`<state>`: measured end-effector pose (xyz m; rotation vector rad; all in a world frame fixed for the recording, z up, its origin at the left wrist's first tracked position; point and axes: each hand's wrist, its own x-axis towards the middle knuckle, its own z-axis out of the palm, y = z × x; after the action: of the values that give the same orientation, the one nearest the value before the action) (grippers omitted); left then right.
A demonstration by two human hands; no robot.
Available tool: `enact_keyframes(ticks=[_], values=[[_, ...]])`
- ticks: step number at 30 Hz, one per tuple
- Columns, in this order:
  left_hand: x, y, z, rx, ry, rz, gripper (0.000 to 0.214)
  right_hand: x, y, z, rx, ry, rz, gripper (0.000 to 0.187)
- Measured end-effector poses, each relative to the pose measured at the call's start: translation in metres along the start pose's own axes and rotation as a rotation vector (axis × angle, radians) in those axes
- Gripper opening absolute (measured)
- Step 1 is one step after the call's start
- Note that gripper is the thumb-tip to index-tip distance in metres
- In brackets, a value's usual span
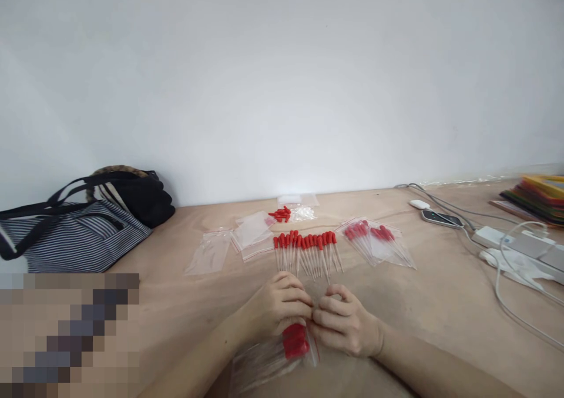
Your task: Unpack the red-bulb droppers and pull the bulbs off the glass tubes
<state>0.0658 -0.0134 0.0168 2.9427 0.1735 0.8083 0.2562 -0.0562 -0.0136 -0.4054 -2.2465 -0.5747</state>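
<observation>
A clear zip bag (264,368) holding glass droppers with red rubber bulbs (295,340) lies low in front of me, its open-end edge toward the right. My left hand (282,305) is closed over the bag's upper edge, fingers curled. My right hand (346,323) pinches at the bag's red-lined edge, fingertips meeting those of the left; my fingers partly hide what they grip. Just beyond the hands, a row of loose droppers (308,242) lies side by side, red bulbs pointing away from me.
Two bags of droppers (388,248) lie right of the row. Flat zip bags (209,251) lie left. Behind are loose red bulbs (281,214) and glass tubes (303,213). A striped bag (83,239), phone (442,218), cables and power strip (524,245) flank the table.
</observation>
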Motion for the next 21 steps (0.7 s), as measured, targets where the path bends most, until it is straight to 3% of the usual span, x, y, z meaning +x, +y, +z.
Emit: enact_keyframes(ticks=[4,14,21], values=[[0.002,0.0,-0.002,0.005,-0.041,-0.025,0.021,0.0,0.0,0.0,-0.015,0.038,-0.027,0.025],[-0.005,0.002,0.008,0.034,0.062,-0.009,0.03,0.003,0.001,0.0,-0.012,0.07,0.048,0.029],[0.0,0.001,-0.001,0.13,-0.022,0.007,0.023,-0.001,-0.001,0.004,-0.067,0.031,0.002,0.027]])
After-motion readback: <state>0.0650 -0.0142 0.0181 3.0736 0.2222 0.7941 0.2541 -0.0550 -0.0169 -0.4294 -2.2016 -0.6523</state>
